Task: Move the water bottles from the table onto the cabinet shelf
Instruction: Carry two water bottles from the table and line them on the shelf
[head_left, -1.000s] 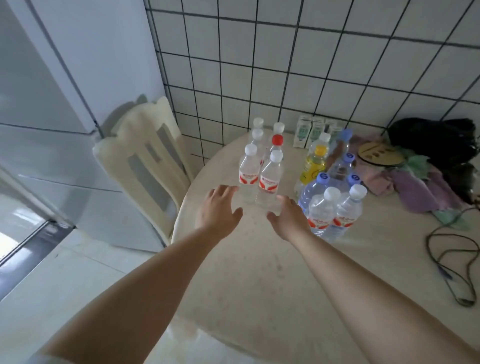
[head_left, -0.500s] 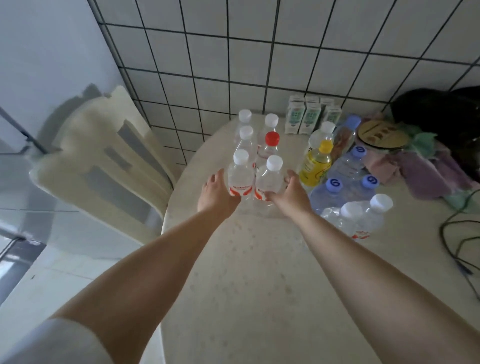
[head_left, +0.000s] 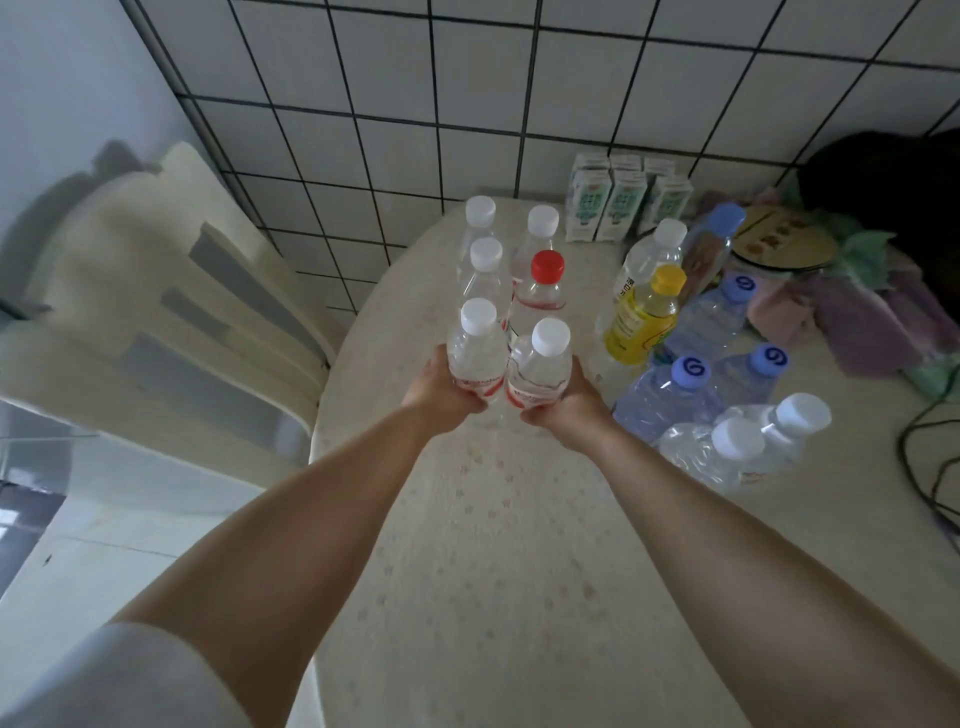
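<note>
A round cream table (head_left: 519, 597) fills the lower centre and right of the frame, its near edge cut off at the bottom. A pale plastic chair (head_left: 156, 322) stands at the left, pushed against the table's rim, under a white tiled wall (head_left: 519, 78) that spans the top. At the far right a dark bundle (head_left: 883, 182) and crumpled cloths (head_left: 857, 322) are blurred and run out of frame, and a black cable (head_left: 924, 467) is cropped by the right edge.

Both forearms reach in from the bottom. The left hand (head_left: 441, 397) is wrapped around the left front bottle (head_left: 475, 358), and the right hand (head_left: 566, 410) around the right front bottle (head_left: 537, 371); the two white-capped bottles touch each other at centre frame. Their bases are hidden behind the hands, so I cannot tell whether they rest on the table.

Behind them stand a red-capped bottle (head_left: 540, 291) and three more white-capped ones (head_left: 485, 265). To the right cluster a yellow bottle (head_left: 644, 317), blue-capped bottles (head_left: 670, 395) and two clear bottles (head_left: 748, 447). Small cartons (head_left: 618, 202) line the wall; their print is unreadable.
</note>
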